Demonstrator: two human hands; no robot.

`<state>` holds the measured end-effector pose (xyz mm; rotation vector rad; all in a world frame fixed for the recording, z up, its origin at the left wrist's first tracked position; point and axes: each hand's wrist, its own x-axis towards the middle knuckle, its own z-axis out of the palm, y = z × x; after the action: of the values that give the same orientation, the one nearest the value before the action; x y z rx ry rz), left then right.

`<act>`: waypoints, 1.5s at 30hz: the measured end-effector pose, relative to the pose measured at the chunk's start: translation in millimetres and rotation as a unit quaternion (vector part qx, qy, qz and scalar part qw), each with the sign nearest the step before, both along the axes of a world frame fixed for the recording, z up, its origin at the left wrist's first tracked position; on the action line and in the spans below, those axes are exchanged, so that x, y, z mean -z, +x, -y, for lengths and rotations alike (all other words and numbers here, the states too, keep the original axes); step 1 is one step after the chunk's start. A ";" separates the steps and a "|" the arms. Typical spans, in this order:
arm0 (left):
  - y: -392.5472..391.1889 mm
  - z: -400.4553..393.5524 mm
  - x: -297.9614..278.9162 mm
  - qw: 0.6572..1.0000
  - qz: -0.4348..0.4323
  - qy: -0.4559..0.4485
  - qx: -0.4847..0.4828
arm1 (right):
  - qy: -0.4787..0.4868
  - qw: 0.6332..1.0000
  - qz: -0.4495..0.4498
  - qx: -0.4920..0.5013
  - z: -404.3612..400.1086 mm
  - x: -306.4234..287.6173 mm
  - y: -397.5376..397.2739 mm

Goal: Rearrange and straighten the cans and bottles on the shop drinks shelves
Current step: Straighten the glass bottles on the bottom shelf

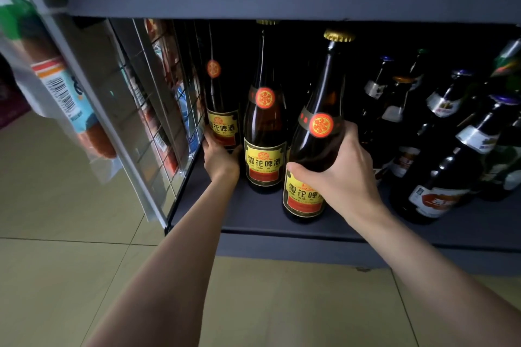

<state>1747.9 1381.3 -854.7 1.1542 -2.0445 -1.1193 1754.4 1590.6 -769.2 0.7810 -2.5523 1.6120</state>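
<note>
Two brown bottles gripped, left hand (218, 156) on rear bottle (221, 110), right hand (342, 169) on front bottle (315, 149)

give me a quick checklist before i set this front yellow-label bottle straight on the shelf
1. Right hand grips the front bottle round its body: ok.
2. Front bottle upright: not ok, it tilts.
3. Left hand holds the back-left bottle at its base: ok.
4. Middle bottle standing upright: ok.
5. Bare shelf board beside the front bottle's base: ok.
6. Gap to the silver-collared bottles on the right: cannot tell.
</note>
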 end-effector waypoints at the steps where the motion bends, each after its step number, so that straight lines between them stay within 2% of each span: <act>1: -0.8 0.7 0.2 1.000 0.001 -0.001 0.000 | -0.001 1.000 0.000 -0.001 0.5 0.3 -0.5; 16: -3.6 6.9 -2.0 0.999 0.022 -0.007 0.029 | 0.000 1.000 -0.006 -0.002 -0.2 2.2 -2.2; 23: 48.0 1.6 15.8 0.995 -0.047 0.048 0.075 | 0.000 1.000 0.004 -0.012 -1.8 -3.5 7.4; 31: 89.0 23.0 19.0 0.982 0.003 0.097 0.163 | 0.000 0.999 0.006 -0.051 32.4 -0.3 42.7; 35: 108.4 23.8 15.5 0.981 0.006 0.070 0.180 | -0.003 0.998 0.003 -0.066 61.2 -0.8 54.6; 40: 137.9 21.6 8.8 0.975 -0.028 0.080 0.204 | -0.011 0.999 -0.011 -0.048 95.6 4.4 58.4; 45: 149.4 -6.8 -2.4 0.972 -0.058 -0.023 0.228 | -0.002 0.999 -0.013 -0.047 126.7 4.9 56.2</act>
<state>1897.3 1388.1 -852.4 0.5873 -2.2910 -1.3036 1810.6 1464.0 -774.0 0.9294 -2.5297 1.6204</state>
